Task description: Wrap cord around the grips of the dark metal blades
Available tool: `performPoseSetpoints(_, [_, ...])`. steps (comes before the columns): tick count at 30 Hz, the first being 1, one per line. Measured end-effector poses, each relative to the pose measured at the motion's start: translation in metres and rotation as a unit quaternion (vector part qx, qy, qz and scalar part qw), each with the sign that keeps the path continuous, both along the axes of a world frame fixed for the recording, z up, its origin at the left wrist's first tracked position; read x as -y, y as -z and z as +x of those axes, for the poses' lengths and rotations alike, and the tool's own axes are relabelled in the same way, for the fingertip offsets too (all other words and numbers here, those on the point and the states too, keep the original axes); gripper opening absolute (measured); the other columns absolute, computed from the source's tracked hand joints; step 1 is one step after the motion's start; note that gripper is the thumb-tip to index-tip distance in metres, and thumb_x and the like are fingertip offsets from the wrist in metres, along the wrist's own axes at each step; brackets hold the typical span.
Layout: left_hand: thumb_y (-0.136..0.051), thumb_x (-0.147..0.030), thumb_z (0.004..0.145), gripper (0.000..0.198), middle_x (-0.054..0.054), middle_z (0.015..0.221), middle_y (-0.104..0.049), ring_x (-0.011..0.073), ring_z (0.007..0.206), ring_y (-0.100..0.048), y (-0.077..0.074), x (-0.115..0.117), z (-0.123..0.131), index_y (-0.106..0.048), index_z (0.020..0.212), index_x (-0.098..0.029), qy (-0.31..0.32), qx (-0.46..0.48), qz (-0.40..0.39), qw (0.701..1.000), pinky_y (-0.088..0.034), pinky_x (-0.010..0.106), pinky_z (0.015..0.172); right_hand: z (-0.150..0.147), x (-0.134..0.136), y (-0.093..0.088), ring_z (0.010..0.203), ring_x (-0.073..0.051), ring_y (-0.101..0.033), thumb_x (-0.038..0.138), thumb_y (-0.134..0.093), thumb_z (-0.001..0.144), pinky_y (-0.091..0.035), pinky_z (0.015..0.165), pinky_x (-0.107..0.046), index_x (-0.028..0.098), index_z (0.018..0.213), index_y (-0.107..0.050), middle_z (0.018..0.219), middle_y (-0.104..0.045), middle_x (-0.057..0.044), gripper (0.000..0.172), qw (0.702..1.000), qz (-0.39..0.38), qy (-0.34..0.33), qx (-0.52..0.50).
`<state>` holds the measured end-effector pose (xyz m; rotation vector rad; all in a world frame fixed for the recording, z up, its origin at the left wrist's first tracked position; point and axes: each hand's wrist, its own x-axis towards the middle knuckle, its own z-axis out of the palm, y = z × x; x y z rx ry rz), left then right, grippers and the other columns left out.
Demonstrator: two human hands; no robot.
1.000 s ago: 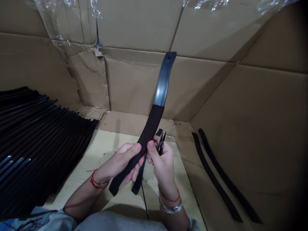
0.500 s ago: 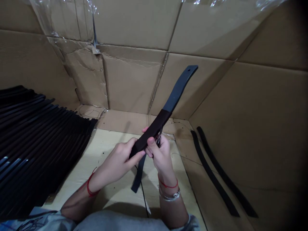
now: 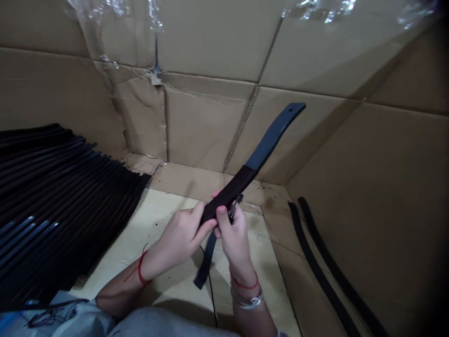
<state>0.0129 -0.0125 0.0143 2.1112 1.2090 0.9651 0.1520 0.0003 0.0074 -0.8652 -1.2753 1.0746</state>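
Note:
Both of my hands grip a long curved strip (image 3: 259, 150) in front of me. Its upper part is bare dark metal with a hole at the tip, and its lower part sits in a black fabric sleeve (image 3: 231, 192). My left hand (image 3: 182, 236) pinches the sleeve's lower end. My right hand (image 3: 233, 234) pinches the sleeve too and has small black snips (image 3: 234, 208) tucked in its fingers. A loose black band (image 3: 206, 260) hangs down below my hands.
A large stack of black strips (image 3: 59, 196) covers the left side. Two sleeved strips (image 3: 326, 271) lie on the cardboard at the right. Cardboard walls (image 3: 210, 121) with clear plastic film enclose a pale wooden board (image 3: 157, 220).
The strip has swung from nearly upright to a lean up and to the right. My left hand slid up the sleeve, so the sleeve's lower end no longer shows below it.

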Motion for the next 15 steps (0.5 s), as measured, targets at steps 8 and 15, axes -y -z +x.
performPoseSetpoints(8, [-0.04,-0.038,0.097,0.035,0.008,0.093,-0.07,0.0223,0.083,-0.067,0.005,0.0,-0.022,-0.053,0.123,-0.019,-0.109,0.011,0.094,0.99,-0.046,0.028,0.068,0.002,-0.009,-0.004,0.046,-0.012,-0.045,0.05,-0.063,0.083,-0.038,0.04,-0.022,0.015,0.119,-0.063,0.062,-0.053,0.002,0.05,0.981,0.081,-0.059,0.167])
performPoseSetpoints(15, [-0.041,-0.042,0.096,0.036,0.014,0.098,-0.071,0.0253,0.086,-0.066,-0.002,0.032,-0.18,-0.06,0.112,-0.015,-0.449,-0.256,0.238,0.822,-0.045,0.033,0.077,0.021,-0.008,-0.006,0.039,-0.012,-0.041,0.048,-0.064,0.084,-0.032,0.038,-0.025,0.019,0.124,-0.063,0.053,-0.046,0.004,0.05,0.975,0.11,0.035,0.191])
